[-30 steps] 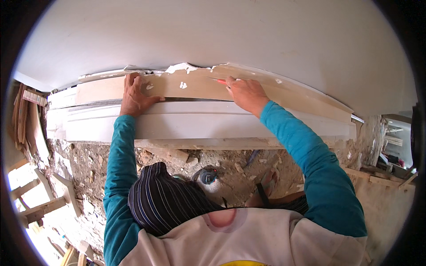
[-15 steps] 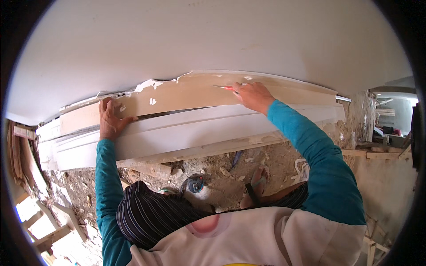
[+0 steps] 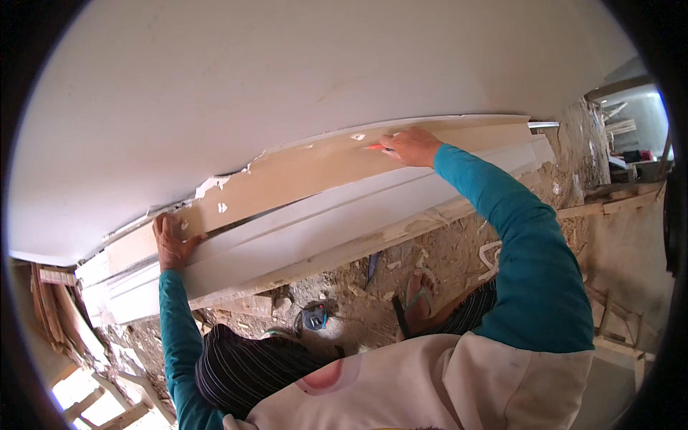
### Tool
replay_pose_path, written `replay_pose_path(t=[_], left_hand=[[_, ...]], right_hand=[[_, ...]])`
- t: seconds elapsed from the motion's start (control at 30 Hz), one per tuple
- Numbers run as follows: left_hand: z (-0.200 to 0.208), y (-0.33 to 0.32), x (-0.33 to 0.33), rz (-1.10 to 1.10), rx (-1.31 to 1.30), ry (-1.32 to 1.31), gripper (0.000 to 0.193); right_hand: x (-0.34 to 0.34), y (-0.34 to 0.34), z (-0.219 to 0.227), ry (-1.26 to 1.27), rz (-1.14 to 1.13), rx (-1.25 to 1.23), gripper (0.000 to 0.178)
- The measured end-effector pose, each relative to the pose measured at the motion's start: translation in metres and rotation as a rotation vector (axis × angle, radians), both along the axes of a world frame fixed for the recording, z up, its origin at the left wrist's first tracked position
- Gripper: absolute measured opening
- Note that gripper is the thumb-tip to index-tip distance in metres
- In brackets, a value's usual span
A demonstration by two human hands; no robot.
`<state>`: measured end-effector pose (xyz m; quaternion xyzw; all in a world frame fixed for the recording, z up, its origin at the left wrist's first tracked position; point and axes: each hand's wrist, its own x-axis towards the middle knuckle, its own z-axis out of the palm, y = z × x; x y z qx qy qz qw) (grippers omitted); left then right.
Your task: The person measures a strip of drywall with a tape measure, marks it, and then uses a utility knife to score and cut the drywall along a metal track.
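A long tan drywall strip point(image 3: 287, 190) with ragged white gypsum along its far edge lies across white grooved boards point(image 3: 287, 233). At its left end my left hand point(image 3: 172, 244) grips across the strip, fingers by the far edge and thumb at the near edge. My right hand point(image 3: 413, 147) is closed around a red-handled utility knife point(image 3: 377, 147), right of the strip's middle. The knife points left, close over the tan face. Its thin blade is blurred, and my fingers cover most of the handle. Whether the blade touches the strip I cannot tell.
A pale wall point(image 3: 322, 64) rises directly behind the strip. Rubble covers the floor, where a tape measure point(image 3: 314, 317) and a dark blue slim object point(image 3: 373, 269) lie near my feet. Timber pieces point(image 3: 50, 312) stand at left; a wooden rail point(image 3: 609, 208) is at right.
The view has turned, so the boards now slant more steeply up to the right. My right hand with the knife is closer to the near edge of the strip's torn spot; my left hand keeps its grip.
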<state>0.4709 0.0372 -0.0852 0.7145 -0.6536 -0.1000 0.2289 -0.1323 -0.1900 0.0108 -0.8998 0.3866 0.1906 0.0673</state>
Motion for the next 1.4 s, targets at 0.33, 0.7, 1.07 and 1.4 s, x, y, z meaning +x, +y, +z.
replay_pose_path(t=[0.33,0.7,1.07,1.4], left_hand=[[0.006,-0.011,0.007,-0.146,0.183,-0.204,0.079],[0.037,-0.094,-0.256,-0.552,0.130,-0.278,0.066],[0.016,-0.097,-0.290,-0.416,0.327,-0.401,0.055],[0.003,-0.098,-0.281,-0.486,0.211,-0.476,0.054]], right_hand=[[-0.089,-0.014,-0.015,-0.021,0.004,-0.097,0.030],[-0.100,0.000,-0.013,-0.124,0.038,-0.037,0.035],[-0.140,-0.024,-0.023,-0.275,0.063,-0.040,0.025],[-0.341,-0.082,0.011,0.164,-0.041,-0.121,0.024]])
